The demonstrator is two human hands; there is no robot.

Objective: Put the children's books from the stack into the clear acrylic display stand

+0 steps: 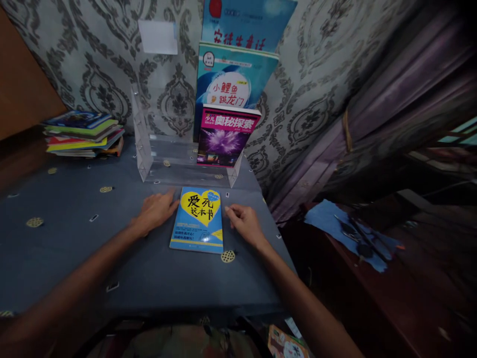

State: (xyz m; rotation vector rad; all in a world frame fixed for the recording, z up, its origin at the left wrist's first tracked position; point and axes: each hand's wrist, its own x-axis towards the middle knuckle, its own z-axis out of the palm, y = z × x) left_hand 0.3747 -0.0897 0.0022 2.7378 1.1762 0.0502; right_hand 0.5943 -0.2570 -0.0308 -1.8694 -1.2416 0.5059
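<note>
A blue book (197, 236) with a yellow heart on its cover lies flat on the patterned grey-blue tablecloth (141, 278). At its left edge is my left hand (156, 211), open, with the index finger stretched forward and the thumb close to the cover. My right hand (244, 223) rests just off the book's right edge. Its fingers are loosely bent, thumb and index apart, and nothing shows between them. Behind the book stands a clear stepped rack (143, 149). It holds a purple-and-black book (225, 141), a teal book (238, 74) and a blue book at the back (246, 25).
A stack of books (84, 134) sits at the back left of the table. Patterned wallpaper (108, 79) and a tied curtain (328, 144) border the table. Lower right, a dark red surface (346, 283) carries a blue cloth (335, 223) with dark items on it.
</note>
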